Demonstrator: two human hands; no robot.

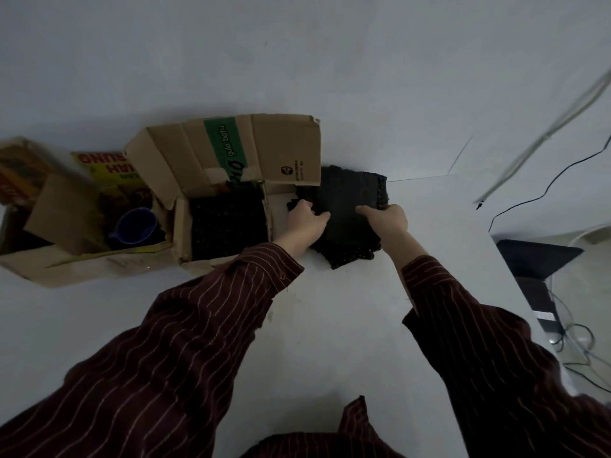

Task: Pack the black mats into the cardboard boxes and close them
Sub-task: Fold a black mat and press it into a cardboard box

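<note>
head view: the near part of the stack of black mats (350,193) is covered by both hands, and its lower layers blur into one dark mass. the left hand (305,223) curls its fingers over the stack's left edge. the right hand (390,221) grips the right side with the thumb laid on top; its other fingers are tucked out of sight. the stack lies on the white surface (330,325), just right of the open cardboard box (284,150) at upper centre. more mats (228,226) already fill that box. a second box (62,206) at left is cut off by the frame and holds a blue cup (137,226).

the surface's right edge runs just beyond the right hand; a dark device (535,259) and cables (562,173) lie past it. bare surface lies below the hands.

the box flap's green stripe reads "gula batu". the red letters on the second box are upside down and only partly visible.
</note>
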